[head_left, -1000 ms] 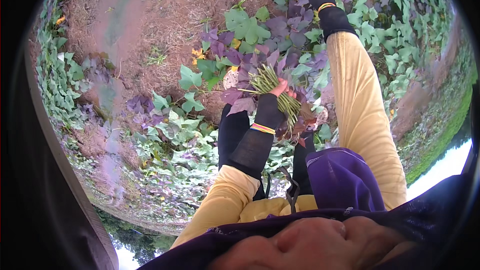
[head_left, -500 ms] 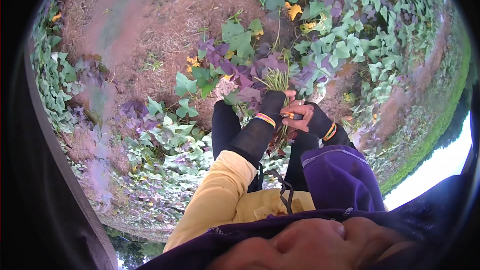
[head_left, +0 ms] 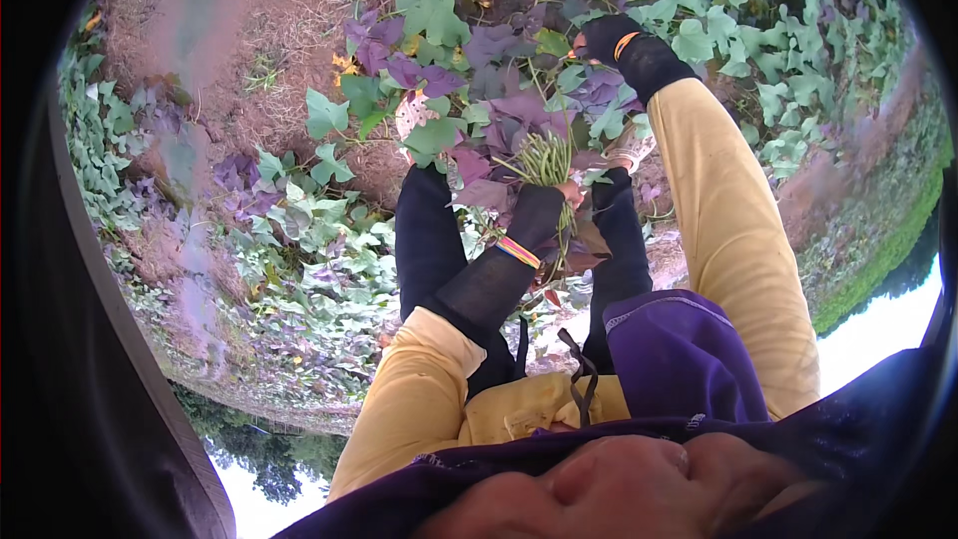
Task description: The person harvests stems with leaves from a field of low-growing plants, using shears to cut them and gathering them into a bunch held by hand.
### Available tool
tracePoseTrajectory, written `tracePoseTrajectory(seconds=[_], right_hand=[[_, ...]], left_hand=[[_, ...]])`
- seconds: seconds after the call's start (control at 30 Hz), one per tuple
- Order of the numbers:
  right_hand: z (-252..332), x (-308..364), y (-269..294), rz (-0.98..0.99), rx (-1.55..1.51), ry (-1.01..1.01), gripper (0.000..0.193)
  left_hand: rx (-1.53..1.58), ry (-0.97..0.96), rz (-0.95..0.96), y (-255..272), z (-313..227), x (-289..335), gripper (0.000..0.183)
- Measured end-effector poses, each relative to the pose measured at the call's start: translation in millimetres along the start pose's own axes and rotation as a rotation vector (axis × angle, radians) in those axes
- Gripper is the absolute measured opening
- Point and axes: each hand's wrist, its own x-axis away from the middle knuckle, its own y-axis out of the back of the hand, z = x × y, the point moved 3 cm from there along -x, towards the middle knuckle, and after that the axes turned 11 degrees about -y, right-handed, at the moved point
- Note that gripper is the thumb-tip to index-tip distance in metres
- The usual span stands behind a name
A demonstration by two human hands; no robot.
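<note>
Your left hand [head_left: 571,194] is closing around the stem bundle [head_left: 544,158], between your legs [head_left: 429,230]. It is probably feeling light and bendy, easily bruised; mid-stem is offering the surest hold. Your right hand [head_left: 603,38], earlier at the bundle, is now reaching among vine leaves [head_left: 692,42]; its opening and hold I cannot tell.

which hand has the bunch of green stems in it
The left hand, closed around the bunch of green stems; the right hand is stretched farther out, among the leaves, apart from that bunch.
</note>
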Motion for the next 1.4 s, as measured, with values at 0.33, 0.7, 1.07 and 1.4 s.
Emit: tracePoseTrajectory(seconds=[0.33, 0.7, 1.07, 1.4], right_hand=[[-29.4, 48.5, -35.1, -0.193, -0.192, -0.12, 0.037], [-71.6, 39.8, -27.8, -0.155, -0.166, -0.298, 0.036], [-21.2, -109.4, -10.3, -0.498, -0.12, -0.35, 0.032], [54.3, 55.1, -101.5, -0.418, -0.682, -0.556, 0.039]], left_hand=[[-0.122, -0.032, 0.026, 3.6, 29.1, 4.6, 0.02], [-0.212, -0.008, 0.07, 6.2, 42.2, 17.3, 0.018], [-0.246, -0.208, 0.131, -3.1, 23.3, 15.3, 0.019], [-0.313, -0.388, 0.257, 22.0, 28.6, 16.7, 0.017]])
